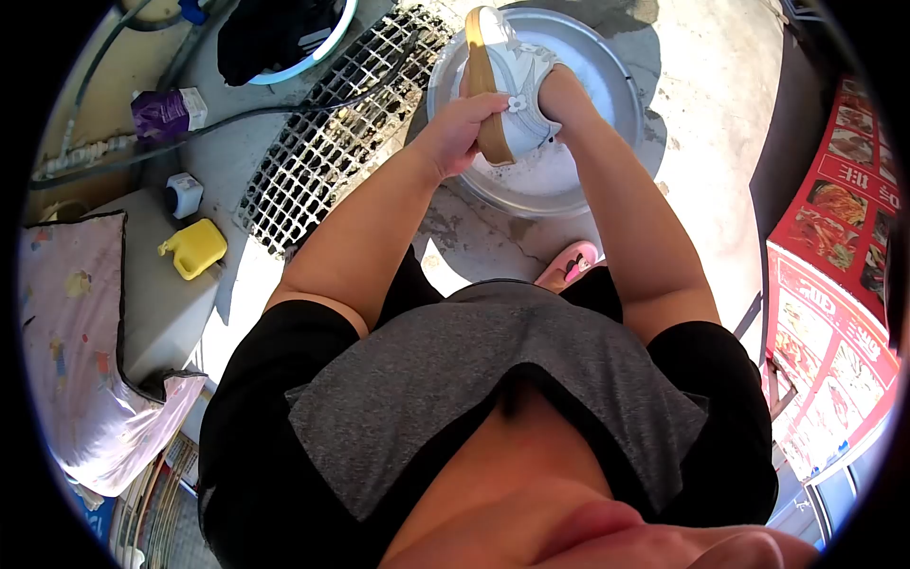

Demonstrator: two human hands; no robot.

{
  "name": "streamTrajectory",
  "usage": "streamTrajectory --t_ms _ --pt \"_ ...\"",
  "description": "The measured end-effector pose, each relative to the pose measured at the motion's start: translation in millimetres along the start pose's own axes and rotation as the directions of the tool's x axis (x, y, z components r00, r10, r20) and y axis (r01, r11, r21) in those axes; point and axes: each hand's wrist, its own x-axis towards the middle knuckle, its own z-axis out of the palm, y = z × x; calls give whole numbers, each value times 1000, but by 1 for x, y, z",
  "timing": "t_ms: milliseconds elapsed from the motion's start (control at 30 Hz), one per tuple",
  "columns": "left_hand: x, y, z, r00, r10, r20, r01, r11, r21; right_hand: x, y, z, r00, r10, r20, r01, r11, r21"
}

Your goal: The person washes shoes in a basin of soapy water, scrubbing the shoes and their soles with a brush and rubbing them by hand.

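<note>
A white shoe [517, 90] with a tan sole and a small flower on its side is held tilted over a round metal basin [629, 119]. My left hand [460, 133] is closed around the shoe's sole and side, thumb lying near the flower. My right hand [566, 102] reaches into the shoe's opening, and its fingers are hidden inside. Whitish, sudsy-looking water shows in the basin below.
Left of the basin lies a metal floor grate [318, 156], crossed by a dark hose [237, 119]. A light-blue tub [327, 47] holds dark cloth. A yellow jug [197, 248], a white bottle [185, 194] and a purple package [166, 114] stand left. Red printed boards [829, 228] are right.
</note>
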Motion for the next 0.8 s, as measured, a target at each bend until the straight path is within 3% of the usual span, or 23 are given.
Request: streamTrajectory --t_ms 33,100,133,200,267,300,367,400,500,533,633,700,733,767,800 --pt "-3 1 3 997 78 -13 -77 994 83 11 16 2 997 -69 -30 69 998 1" --pt "-15 11 15 969 245 -24 -232 940 250 16 30 1 946 -323 -19 302 902 -309" --pt "-24 19 24 970 244 -16 -230 934 273 10 33 -1 885 -464 39 437 799 -413" --pt "-24 21 19 951 310 9 -294 892 343 -18 26 -1 970 -242 -27 230 948 -220" --pt "-12 22 -1 922 385 -39 -315 805 502 -59 7 -9 989 28 147 -16 997 -81" --pt "-16 28 -6 953 296 -72 -248 892 379 -75 4 -12 958 157 240 -153 988 -33" --pt "-23 45 -12 990 107 -89 -97 989 112 -96 2 -4 964 85 252 -127 980 155" --pt "-24 46 -12 992 128 -19 -126 987 98 -100 1 -2 968 50 246 -114 962 249" --pt "-30 35 0 998 59 -19 -61 983 -171 -85 -18 -6 963 13 268 -62 983 175" --pt "-29 30 3 999 18 30 -13 985 -171 -69 -14 -8 971 7 238 -35 993 116" --pt "-25 11 13 1000 -5 -29 7 997 71 -15 0 -8 996 90 -3 -89 991 102" --pt "-19 8 8 997 76 12 -77 992 104 0 7 8 997 -62 -45 53 982 -184" --pt "-23 8 12 987 161 -10 -157 975 158 10 19 7 962 -271 -19 256 928 -272" --pt "-27 9 17 969 247 -26 -236 947 217 19 31 6 884 -468 7 439 823 -360" --pt "-31 17 23 969 241 -49 -222 943 249 21 30 12 663 -745 72 710 596 -376"
